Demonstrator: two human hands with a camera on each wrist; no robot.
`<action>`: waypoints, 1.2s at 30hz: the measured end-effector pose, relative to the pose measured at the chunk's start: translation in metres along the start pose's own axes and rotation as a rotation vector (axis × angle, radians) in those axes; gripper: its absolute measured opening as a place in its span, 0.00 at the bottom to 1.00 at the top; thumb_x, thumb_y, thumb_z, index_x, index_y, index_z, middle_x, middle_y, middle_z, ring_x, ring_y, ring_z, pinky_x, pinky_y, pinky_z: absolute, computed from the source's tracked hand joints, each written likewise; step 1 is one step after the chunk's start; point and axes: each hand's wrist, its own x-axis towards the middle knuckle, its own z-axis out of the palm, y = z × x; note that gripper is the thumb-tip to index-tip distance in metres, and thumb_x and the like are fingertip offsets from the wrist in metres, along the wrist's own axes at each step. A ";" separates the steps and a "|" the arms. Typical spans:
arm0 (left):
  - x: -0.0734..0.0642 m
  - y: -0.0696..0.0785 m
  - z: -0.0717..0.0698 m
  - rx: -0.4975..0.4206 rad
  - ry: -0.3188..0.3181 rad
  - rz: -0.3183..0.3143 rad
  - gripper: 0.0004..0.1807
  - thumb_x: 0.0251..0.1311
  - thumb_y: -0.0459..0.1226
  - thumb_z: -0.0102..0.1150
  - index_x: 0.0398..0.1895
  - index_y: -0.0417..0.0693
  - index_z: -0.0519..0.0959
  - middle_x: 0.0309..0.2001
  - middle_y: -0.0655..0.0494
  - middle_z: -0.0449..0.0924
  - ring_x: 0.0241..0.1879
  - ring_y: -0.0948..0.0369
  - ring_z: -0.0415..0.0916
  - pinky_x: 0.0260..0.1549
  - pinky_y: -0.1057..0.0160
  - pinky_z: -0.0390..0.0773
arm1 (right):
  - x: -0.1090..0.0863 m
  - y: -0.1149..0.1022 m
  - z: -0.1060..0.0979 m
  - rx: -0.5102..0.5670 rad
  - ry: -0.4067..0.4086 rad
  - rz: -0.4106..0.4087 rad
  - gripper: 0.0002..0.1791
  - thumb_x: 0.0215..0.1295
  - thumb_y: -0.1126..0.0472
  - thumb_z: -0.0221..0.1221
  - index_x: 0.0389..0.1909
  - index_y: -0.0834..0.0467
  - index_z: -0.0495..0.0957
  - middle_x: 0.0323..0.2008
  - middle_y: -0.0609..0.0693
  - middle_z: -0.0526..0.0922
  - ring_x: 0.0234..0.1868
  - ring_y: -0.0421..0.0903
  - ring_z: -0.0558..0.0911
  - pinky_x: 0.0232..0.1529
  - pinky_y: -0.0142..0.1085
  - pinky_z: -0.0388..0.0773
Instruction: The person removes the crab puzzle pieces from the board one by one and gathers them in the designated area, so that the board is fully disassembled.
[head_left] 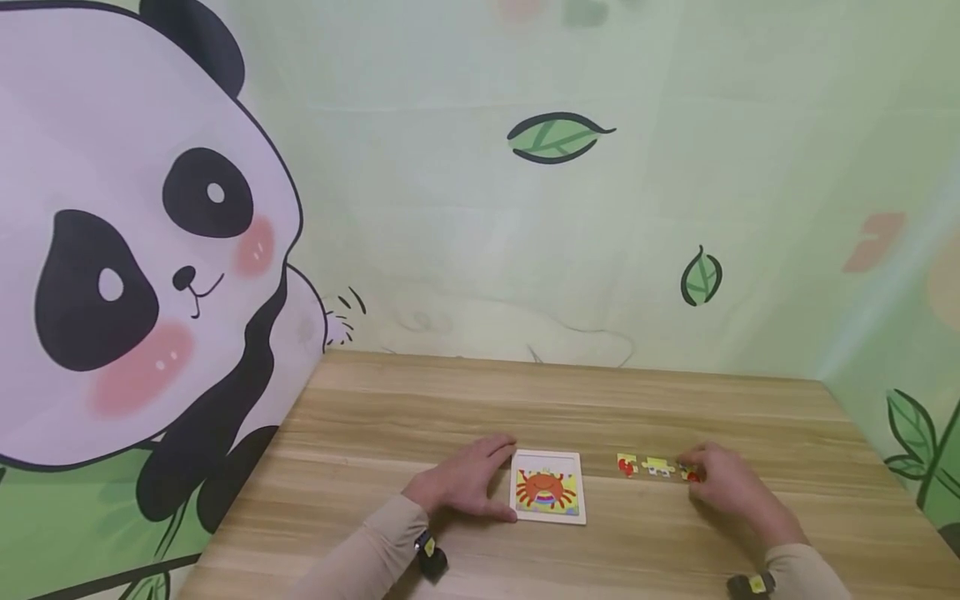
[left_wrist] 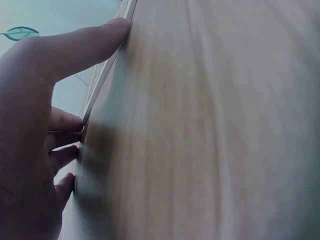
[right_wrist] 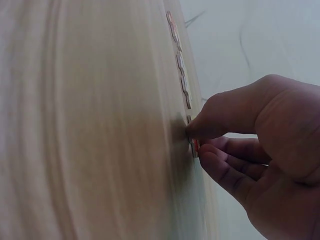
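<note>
Left hand: rested against the left side of the puzzle frame, thumb and fingers spread.
Right hand: held right of the puzzle frame, fingers pinched toward thumb.

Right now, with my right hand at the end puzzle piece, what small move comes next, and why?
Probably lift that end piece with your right hand and carry it to the frame: that hand seems to pinch it, your left hand rests against the frame, whose top strip is bare.
</note>
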 end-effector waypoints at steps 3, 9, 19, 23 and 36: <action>0.000 0.001 -0.001 -0.004 -0.001 -0.002 0.60 0.46 0.72 0.57 0.74 0.43 0.56 0.75 0.49 0.54 0.74 0.53 0.54 0.73 0.54 0.57 | 0.000 0.000 -0.001 -0.036 0.004 -0.050 0.24 0.45 0.71 0.65 0.49 0.67 0.81 0.42 0.62 0.80 0.37 0.52 0.79 0.37 0.48 0.82; -0.002 0.002 -0.003 -0.009 0.000 0.000 0.59 0.47 0.72 0.58 0.74 0.43 0.56 0.75 0.49 0.54 0.74 0.52 0.54 0.73 0.53 0.56 | 0.002 0.002 -0.001 -0.032 0.005 -0.070 0.24 0.45 0.71 0.66 0.49 0.66 0.81 0.39 0.58 0.81 0.34 0.47 0.78 0.34 0.43 0.81; -0.001 0.001 -0.002 0.004 -0.005 -0.001 0.60 0.47 0.73 0.56 0.75 0.44 0.56 0.76 0.50 0.53 0.74 0.53 0.54 0.73 0.53 0.56 | 0.006 0.004 -0.004 0.048 -0.031 -0.011 0.20 0.47 0.70 0.64 0.46 0.62 0.82 0.38 0.56 0.84 0.37 0.49 0.81 0.40 0.48 0.83; -0.001 0.001 -0.003 0.008 -0.007 -0.002 0.60 0.47 0.73 0.56 0.75 0.43 0.56 0.76 0.49 0.53 0.74 0.53 0.54 0.73 0.53 0.56 | 0.009 -0.005 -0.007 0.051 -0.017 0.008 0.19 0.49 0.68 0.65 0.46 0.63 0.82 0.38 0.54 0.84 0.38 0.49 0.81 0.40 0.49 0.82; -0.001 0.002 -0.005 -0.009 0.012 0.017 0.59 0.47 0.70 0.60 0.73 0.41 0.58 0.74 0.47 0.57 0.72 0.52 0.57 0.72 0.54 0.59 | 0.029 -0.053 -0.004 0.028 0.046 -0.130 0.17 0.56 0.64 0.63 0.47 0.63 0.82 0.39 0.54 0.85 0.36 0.45 0.81 0.38 0.42 0.82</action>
